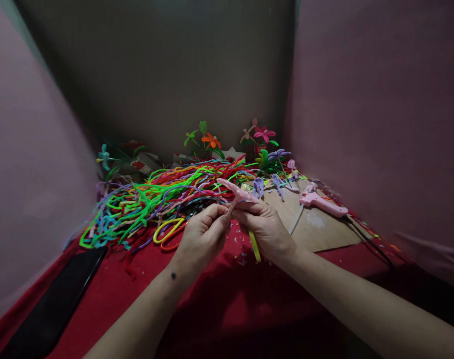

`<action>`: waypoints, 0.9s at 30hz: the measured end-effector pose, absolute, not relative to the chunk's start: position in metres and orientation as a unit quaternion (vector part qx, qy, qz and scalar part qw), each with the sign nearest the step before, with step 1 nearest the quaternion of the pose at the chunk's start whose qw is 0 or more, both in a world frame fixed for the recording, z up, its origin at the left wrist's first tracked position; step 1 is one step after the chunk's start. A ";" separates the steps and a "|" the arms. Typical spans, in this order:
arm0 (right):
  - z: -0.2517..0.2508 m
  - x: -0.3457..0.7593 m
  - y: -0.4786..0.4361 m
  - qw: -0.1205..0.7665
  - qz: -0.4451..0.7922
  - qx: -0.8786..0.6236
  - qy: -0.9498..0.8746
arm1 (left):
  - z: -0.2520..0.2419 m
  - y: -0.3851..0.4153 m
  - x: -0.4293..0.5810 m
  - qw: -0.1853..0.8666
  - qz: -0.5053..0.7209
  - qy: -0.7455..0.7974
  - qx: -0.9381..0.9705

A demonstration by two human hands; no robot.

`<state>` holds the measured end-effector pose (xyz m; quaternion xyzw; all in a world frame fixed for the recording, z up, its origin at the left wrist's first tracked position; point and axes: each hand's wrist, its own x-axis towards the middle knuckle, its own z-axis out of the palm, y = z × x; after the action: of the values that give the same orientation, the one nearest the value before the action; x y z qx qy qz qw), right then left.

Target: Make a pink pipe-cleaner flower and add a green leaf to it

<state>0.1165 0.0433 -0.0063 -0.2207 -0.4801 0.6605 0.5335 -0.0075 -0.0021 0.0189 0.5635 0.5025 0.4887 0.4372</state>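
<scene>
My left hand [202,234] and my right hand [266,227] meet over the red cloth [144,294], fingers pinched together. Between them they hold a pink pipe cleaner piece [232,189] bent into a petal shape that sticks up and to the left. A yellow-green stem [254,247] hangs down below my right hand. Just behind the hands lies a big heap of coloured pipe cleaners [155,199].
A pink glue gun [322,202] with a black cord lies on a brown board [316,224] at the right. Finished pipe-cleaner flowers [212,140] stand at the back. A black flat object [58,299] lies at the left front. Pinkish walls close in on both sides.
</scene>
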 end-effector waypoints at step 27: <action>0.005 0.116 0.053 0.510 0.677 -0.136 -0.512 | 0.015 0.004 -0.015 0.445 0.522 0.471 0.554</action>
<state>0.1162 0.0532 0.0049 -0.1365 -0.5122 0.6773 0.5103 -0.0152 0.0036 0.0150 0.5543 0.4709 0.5221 0.4454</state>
